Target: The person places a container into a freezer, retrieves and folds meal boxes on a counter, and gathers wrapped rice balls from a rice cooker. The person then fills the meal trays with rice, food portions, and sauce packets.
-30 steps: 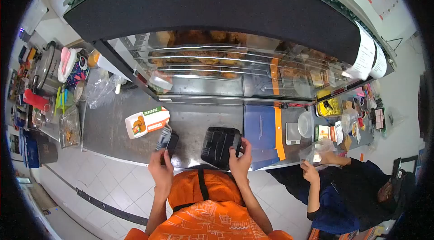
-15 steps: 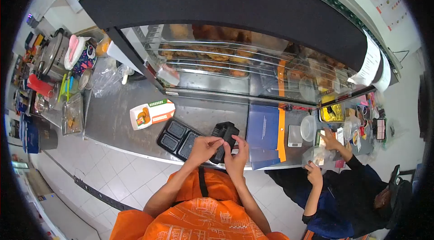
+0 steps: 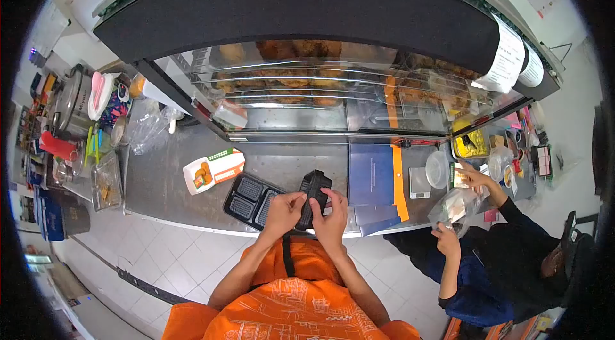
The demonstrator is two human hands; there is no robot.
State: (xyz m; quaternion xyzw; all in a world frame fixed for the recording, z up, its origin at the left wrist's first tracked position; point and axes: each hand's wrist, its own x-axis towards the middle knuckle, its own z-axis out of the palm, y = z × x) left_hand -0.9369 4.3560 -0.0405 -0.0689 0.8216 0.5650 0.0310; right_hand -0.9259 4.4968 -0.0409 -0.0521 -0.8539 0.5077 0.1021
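Both hands are on it now, lower middle of the frame: the left hand [image 3: 286, 214] pinches the near edge of a black ridged piece [image 3: 315, 182] between thumb and fingertips, while the right hand [image 3: 332, 217] grasps its right side. It's a two-handed job of fingering that edge, by my reading, and the next move calls for thumbs working together, with light, even pressure so the thin-looking walls don't buckle. The piece stands tipped up at the counter's near edge, glossy, moulded plastic with stepped ribs and angled corners. Just left of it lies a black compartment tray [image 3: 241, 208], its sunken wells stamped with a fine waffle grid; whether the two are joined, the left hand hides. Beneath it all, the metal counter [image 3: 157, 177], dull grey and smeary. Up and left sits a white, orange and green carton [image 3: 221, 168], smooth card printed with browned food; right of the hands, a flat blue folder [image 3: 371, 177] with an orange strip. Lower right, a co-worker's hand [image 3: 449, 238] holds a crinkly clear bag [image 3: 441, 213].
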